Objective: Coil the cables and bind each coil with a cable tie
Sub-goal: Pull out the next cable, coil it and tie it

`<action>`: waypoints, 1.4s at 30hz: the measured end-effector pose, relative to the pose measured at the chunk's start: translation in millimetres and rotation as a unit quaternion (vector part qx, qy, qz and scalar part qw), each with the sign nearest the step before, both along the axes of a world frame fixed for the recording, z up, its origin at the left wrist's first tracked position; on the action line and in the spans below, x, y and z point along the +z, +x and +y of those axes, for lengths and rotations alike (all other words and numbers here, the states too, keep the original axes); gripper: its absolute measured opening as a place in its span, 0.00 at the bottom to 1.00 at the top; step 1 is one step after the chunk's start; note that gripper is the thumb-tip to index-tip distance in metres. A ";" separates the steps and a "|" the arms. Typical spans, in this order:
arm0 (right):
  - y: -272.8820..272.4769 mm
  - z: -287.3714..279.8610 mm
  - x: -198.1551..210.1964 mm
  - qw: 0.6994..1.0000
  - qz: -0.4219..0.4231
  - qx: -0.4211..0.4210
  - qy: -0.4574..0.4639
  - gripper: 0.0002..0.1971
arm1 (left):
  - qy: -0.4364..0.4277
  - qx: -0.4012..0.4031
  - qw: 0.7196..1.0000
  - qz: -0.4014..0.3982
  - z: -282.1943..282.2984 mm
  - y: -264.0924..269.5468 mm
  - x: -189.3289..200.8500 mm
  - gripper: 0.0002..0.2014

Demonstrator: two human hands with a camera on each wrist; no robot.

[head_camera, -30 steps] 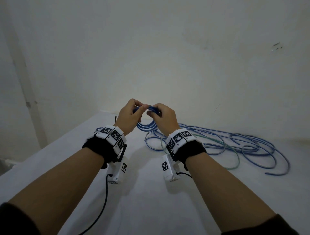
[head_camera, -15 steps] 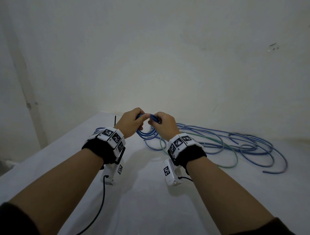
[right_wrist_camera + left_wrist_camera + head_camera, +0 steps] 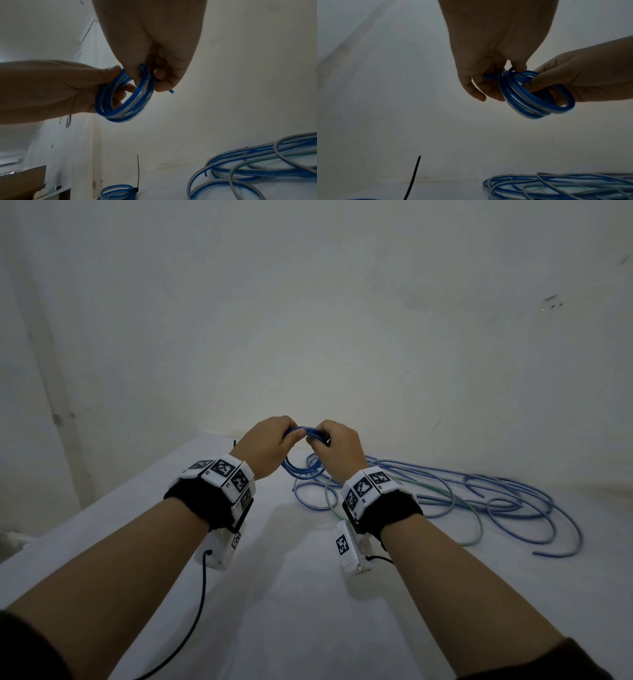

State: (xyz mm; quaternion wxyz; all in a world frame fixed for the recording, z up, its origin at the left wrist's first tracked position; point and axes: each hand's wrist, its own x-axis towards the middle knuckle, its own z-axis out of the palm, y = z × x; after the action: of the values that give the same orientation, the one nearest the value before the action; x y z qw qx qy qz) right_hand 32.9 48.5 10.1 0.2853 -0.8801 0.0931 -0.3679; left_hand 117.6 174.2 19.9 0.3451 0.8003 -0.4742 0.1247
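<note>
A small coil of blue cable (image 3: 301,470) hangs in the air between my two hands above the white table (image 3: 291,594). My left hand (image 3: 270,443) grips its top left with thumb and fingers curled round the strands. My right hand (image 3: 337,445) pinches the top right. In the left wrist view the coil (image 3: 537,97) shows several turns, and a short free end (image 3: 488,77) pokes out by my left hand's fingers (image 3: 479,94). In the right wrist view the coil (image 3: 123,97) sits between both hands. A bound coil (image 3: 118,192) with a black cable tie (image 3: 138,175) lies on the table.
Loose blue cables and one green one (image 3: 462,501) sprawl over the table's right half, close behind my right hand. A white wall (image 3: 308,337) rises behind the table. A cardboard box (image 3: 22,181) shows past the table's left edge. Black wrist-camera leads (image 3: 202,594) hang below my forearms.
Both hands have sunk a little toward the table with the coil and keep hold of it. The loose cables have not moved.
</note>
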 end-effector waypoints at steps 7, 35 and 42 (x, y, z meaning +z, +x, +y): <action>-11.2 -12.2 2.2 0.999 -0.029 -0.012 -0.018 0.05 | -0.037 -0.104 0.985 0.133 -7.8 -16.2 7.9 0.13; -25.8 -1.1 -4.4 0.999 0.039 0.006 0.016 0.10 | -0.266 0.081 0.894 0.352 -32.2 -32.3 -3.7 0.07; -42.2 -17.8 -4.2 0.999 -0.001 -0.031 0.010 0.08 | -0.210 -0.003 0.913 0.349 -41.2 -45.2 2.3 0.13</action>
State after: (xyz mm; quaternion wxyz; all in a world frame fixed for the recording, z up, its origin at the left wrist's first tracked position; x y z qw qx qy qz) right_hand -9.2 30.7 5.9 0.2822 -0.8735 0.1240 -0.3767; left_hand 72.5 133.1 22.2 0.6493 0.7005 -0.2886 -0.0668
